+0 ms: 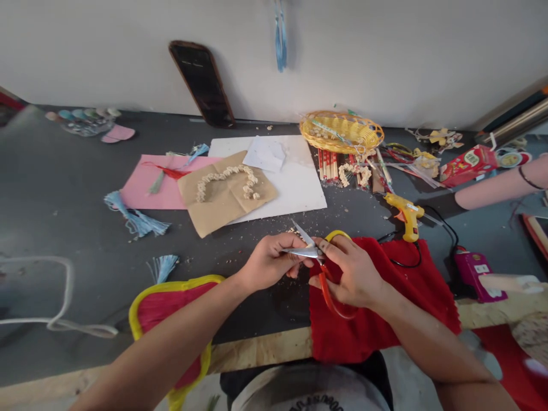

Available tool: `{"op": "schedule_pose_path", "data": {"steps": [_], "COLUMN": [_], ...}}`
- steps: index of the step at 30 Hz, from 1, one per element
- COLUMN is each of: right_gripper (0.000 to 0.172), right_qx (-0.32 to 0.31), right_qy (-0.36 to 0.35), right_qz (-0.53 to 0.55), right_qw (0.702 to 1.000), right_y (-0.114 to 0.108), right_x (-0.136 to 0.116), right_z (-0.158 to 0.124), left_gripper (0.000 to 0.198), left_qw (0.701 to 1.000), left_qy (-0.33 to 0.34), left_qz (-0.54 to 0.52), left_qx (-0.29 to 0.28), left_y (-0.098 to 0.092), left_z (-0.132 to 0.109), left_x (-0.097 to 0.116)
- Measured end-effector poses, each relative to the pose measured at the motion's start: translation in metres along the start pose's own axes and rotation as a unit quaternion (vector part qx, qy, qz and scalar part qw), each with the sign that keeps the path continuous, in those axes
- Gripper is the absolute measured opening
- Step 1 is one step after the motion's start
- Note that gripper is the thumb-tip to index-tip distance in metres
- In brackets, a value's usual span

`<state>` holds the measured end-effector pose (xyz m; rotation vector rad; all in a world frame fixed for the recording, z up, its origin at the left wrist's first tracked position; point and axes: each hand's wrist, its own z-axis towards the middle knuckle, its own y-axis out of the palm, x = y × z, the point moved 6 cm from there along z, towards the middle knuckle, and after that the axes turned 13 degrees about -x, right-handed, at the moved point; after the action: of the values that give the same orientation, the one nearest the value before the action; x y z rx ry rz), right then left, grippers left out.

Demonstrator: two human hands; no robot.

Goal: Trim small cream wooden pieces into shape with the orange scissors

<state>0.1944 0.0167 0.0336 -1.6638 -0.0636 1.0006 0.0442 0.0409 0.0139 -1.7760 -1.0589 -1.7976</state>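
Note:
My right hand point(357, 271) is closed around a pair of scissors point(329, 294) with orange and yellow handles. The blades are spread apart and point left, toward my left hand point(269, 262). Thumb and fingers of that hand are pinched together right by the blades; a small pale bit seems to be between them, too small to name. Pale crumbs lie on the dark table point(240, 251) around the hands. Under my right hand and forearm spreads a red cloth point(415, 319). Beyond the hands, a curved chain of small cream pieces point(225, 176) rests on brown paper point(214, 214).
A yellow glue gun point(405, 216) with a black cord stands right of the hands, near a purple box point(477, 277). Farther back are a yellow basket point(342, 134) and a leaning phone point(203, 85). Blue tassels point(137, 217) and a yellow-edged pink piece point(171, 305) lie left.

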Motion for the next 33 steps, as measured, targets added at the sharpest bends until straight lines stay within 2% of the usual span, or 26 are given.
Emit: {"op": "schedule_pose_path", "data": {"steps": [8,15,21,24,30,33], "right_gripper": [0.061,0.06,0.052,0.055,0.067,0.068], "right_qx": [0.011,-0.026,-0.048,-0.049,-0.017,-0.012], "right_qy": [-0.019,-0.005,0.005,0.01,0.002,-0.021], "right_qz": [0.064,0.126,0.152,0.13,-0.013,-0.02], "right_qw": [0.998,0.992,0.987,0.99,1.0,1.0], "right_y": [-0.003,-0.005,-0.01,-0.007,-0.002,0.0], "right_x": [-0.006,-0.006,-0.008,-0.007,-0.003,-0.003], "right_z": [-0.001,0.0,0.0,-0.001,0.001,0.002], "left_gripper": [0.03,0.024,0.025,0.027,0.034,0.034], "left_qw": [1.0,0.998,0.997,0.998,0.999,0.997], "left_qy": [0.023,0.053,0.06,0.046,-0.006,-0.024], "left_qz": [0.003,0.028,0.046,0.024,-0.036,-0.066], "left_qx": [0.022,0.029,0.033,0.03,-0.008,-0.032], "left_y": [0.004,0.005,0.007,0.005,0.003,0.004], "left_z": [-0.003,-0.004,-0.004,-0.004,-0.001,0.001], "left_x": [0.0,0.001,0.004,0.001,-0.005,-0.005]}}
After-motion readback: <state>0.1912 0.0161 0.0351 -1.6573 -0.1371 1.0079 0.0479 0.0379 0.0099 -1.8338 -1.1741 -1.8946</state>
